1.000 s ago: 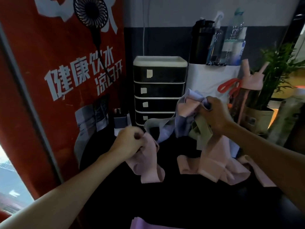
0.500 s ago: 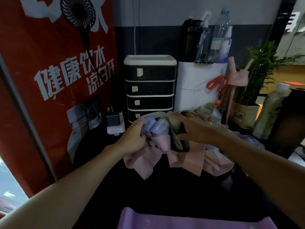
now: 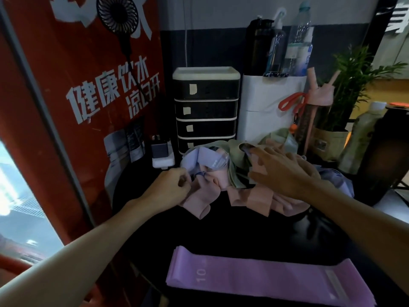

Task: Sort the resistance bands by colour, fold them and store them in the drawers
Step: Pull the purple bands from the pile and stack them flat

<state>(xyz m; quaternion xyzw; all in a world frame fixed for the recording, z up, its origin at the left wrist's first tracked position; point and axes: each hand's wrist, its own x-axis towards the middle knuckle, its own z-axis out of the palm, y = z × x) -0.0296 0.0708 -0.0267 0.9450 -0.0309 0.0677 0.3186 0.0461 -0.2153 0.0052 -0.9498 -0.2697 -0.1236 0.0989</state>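
A tangled heap of resistance bands lies on the dark table: pink bands (image 3: 250,197), a lavender band (image 3: 203,159) and a green band (image 3: 235,165). My left hand (image 3: 171,189) is curled at the heap's left edge and pinches a fold of the lavender and pink bands. My right hand (image 3: 281,171) lies on top of the heap with fingers spread, pressing down on it. A purple band (image 3: 265,282) marked "10" lies flat and folded at the near edge. The black drawer unit (image 3: 205,111) stands behind the heap, its four drawers all closed.
A red poster panel (image 3: 73,103) with a small fan (image 3: 118,13) walls off the left side. A white box (image 3: 272,107) carrying bottles (image 3: 298,47), a pink bottle (image 3: 318,107), a potted plant (image 3: 352,89) and a charger (image 3: 161,154) crowd the back.
My right hand lowered the bunch of bands it held up onto the table and now lies open on the heap. My left hand moved right to the heap. The view tilted down, showing the purple band.
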